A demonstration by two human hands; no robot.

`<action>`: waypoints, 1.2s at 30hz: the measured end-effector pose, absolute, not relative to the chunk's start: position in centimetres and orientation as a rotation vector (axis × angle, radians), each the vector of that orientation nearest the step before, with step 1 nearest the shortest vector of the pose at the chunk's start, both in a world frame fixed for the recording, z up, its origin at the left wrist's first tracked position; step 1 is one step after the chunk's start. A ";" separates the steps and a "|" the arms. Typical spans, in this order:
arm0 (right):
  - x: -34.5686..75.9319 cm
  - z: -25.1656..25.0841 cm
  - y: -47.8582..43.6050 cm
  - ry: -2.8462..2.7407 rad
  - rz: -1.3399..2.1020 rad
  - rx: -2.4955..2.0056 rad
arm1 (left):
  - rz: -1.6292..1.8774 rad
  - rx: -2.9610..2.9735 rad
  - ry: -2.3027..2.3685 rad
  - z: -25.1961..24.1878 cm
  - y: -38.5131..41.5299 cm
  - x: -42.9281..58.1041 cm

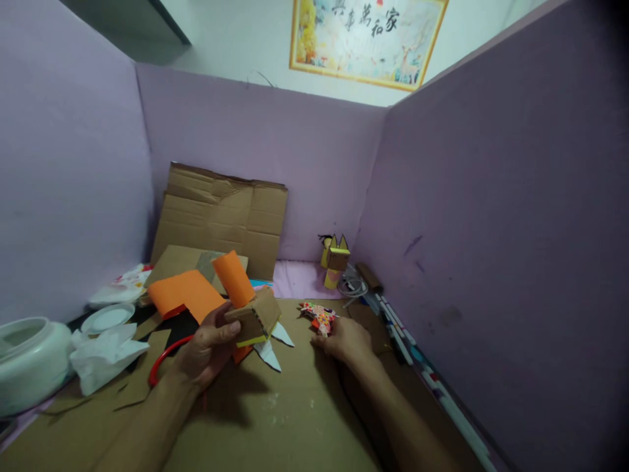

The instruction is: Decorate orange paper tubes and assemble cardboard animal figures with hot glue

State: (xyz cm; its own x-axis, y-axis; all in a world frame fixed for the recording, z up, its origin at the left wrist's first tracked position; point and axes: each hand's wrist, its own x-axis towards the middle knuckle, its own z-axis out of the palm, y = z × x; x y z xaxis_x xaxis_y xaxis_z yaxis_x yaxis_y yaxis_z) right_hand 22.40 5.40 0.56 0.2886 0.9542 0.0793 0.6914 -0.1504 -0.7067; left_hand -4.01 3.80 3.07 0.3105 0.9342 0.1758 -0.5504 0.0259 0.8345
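My left hand [209, 344] grips a small cardboard animal figure, whose box-shaped head [255, 318] is tilted, with a yellow lower edge. Two white pointed ears [269, 356] stick out below it, and an orange paper tube [234, 278] rises from its top. On the right, my right hand [346, 341] is closed around a red, flower-patterned glue gun [319, 316] lying low over the cardboard mat [275, 419]. Its tip points left and an orange trigger shows. My palm and fingers hide its handle.
Orange paper [184, 295], red-handled scissors [164, 357], crumpled white tissue [105, 357] and a white pot [32, 360] lie left. Behind stand folded cardboard [223, 216] and a yellow-and-brown figure [337, 259]. A coiled cable [352, 286] lies beside the figure. Purple walls [491, 229] enclose three sides.
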 end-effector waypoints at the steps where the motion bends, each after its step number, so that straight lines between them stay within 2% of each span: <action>1: 22.3 0.2 5.5 -1.460 0.573 -1.887 | 1.193 0.994 0.480 2.9 3.8 -3.9; 8: 22.5 -0.4 6.5 -1.251 0.904 -1.560 | 1.033 1.034 0.289 2.6 3.6 -3.5; 13: 21.6 1.9 4.4 -1.132 1.003 -1.101 | 1.058 1.010 0.241 2.1 3.4 -4.0; 17: 21.1 4.0 1.5 -1.266 1.136 -0.988 | 1.048 0.980 0.247 1.3 3.5 -4.3; 29: 22.8 2.5 -0.8 -1.548 0.758 -1.106 | 0.985 1.004 0.213 2.1 3.2 -4.1; 36: 23.5 4.4 -2.0 -1.981 0.467 -0.947 | 0.939 1.089 0.208 2.1 3.3 -4.0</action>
